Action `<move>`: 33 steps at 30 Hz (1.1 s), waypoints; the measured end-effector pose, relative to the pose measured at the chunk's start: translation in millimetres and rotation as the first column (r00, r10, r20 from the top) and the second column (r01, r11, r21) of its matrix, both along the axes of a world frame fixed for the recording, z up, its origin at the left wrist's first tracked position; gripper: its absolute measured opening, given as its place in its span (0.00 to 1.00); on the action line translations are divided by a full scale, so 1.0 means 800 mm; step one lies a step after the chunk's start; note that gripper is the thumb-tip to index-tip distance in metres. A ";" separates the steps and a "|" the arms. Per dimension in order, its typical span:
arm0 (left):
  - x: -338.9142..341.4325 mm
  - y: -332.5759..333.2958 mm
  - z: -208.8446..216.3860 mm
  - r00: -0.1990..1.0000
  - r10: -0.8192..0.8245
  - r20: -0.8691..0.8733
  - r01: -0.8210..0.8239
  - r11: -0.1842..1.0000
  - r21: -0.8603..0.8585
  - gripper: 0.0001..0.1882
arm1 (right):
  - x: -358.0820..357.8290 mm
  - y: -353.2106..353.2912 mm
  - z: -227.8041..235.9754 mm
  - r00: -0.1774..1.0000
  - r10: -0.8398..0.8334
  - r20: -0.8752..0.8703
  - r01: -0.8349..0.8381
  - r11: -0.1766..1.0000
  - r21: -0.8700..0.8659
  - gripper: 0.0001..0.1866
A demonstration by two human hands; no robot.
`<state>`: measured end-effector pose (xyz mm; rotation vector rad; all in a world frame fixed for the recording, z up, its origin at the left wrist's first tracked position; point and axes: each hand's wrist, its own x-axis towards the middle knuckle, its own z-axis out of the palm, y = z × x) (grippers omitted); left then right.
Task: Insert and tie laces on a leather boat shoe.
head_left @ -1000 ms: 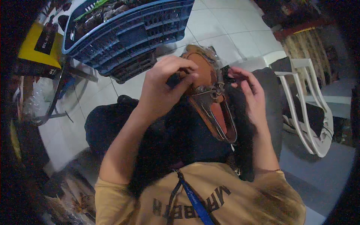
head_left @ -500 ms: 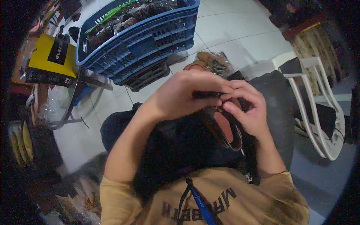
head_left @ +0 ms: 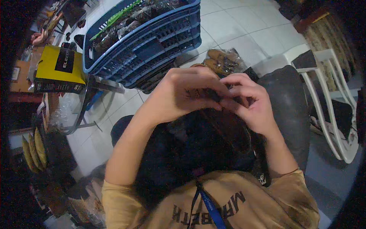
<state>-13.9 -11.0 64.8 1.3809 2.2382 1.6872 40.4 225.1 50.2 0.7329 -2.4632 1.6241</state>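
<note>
Over my lap, a dark brown shoe (head_left: 231,129) points down and to the right, dim and smeared by motion. My left hand (head_left: 192,89) arches over its upper end from the left, thumb and fingers closed on it. Opposite it, my right hand (head_left: 251,99) has its fingers curled in and its thumb bent, pinching the same end. The fingertips of both hands nearly meet there. Exactly which part of the shoe they grip is hidden in shadow between the fingers.
Ahead on the tiled floor stands a blue plastic crate (head_left: 148,45) of plastic-wrapped dark items. Tan-brown shoes (head_left: 221,61) in clear plastic lie beyond my hands. A yellow and black box (head_left: 61,68) is at left, a white plastic chair (head_left: 324,103) at right. A blue lanyard (head_left: 209,208) hangs on my chest.
The shoe has turned, so its reddish inside no longer shows. Both hands stay together at its upper end, with the fingers shifted slightly. The surroundings have moved a little in the view.
</note>
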 end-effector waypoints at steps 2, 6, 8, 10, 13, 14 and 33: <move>0.000 0.002 0.008 1.000 -0.025 0.010 0.025 0.999 -0.027 0.14 | -0.001 0.001 -0.002 0.993 0.031 0.113 -0.021 0.996 -0.084 0.12; -0.002 0.006 0.015 0.994 -0.093 0.060 0.097 0.992 -0.074 0.11 | -0.003 0.007 -0.016 0.991 0.083 0.105 -0.070 0.991 -0.116 0.11; -0.004 0.004 0.015 0.990 -0.103 0.094 0.112 0.989 -0.098 0.11 | -0.003 0.008 -0.019 0.992 0.092 0.092 -0.077 0.986 -0.149 0.12; -0.006 0.002 0.016 0.986 -0.109 0.127 0.124 0.985 -0.121 0.10 | -0.003 0.007 -0.021 0.992 0.098 0.078 -0.085 0.985 -0.150 0.12; -0.010 0.002 0.021 0.985 -0.138 0.103 0.151 0.979 -0.135 0.10 | -0.004 0.003 -0.020 0.994 0.101 0.051 -0.092 0.984 -0.151 0.11; -0.012 0.003 0.023 0.979 -0.157 0.130 0.175 0.974 -0.147 0.10 | -0.005 0.003 -0.020 0.995 0.095 0.040 -0.088 0.985 -0.151 0.11; -0.022 -0.007 0.039 0.958 -0.228 0.172 0.265 0.934 -0.239 0.09 | -0.008 -0.004 -0.009 0.993 0.117 -0.003 -0.116 0.987 -0.109 0.11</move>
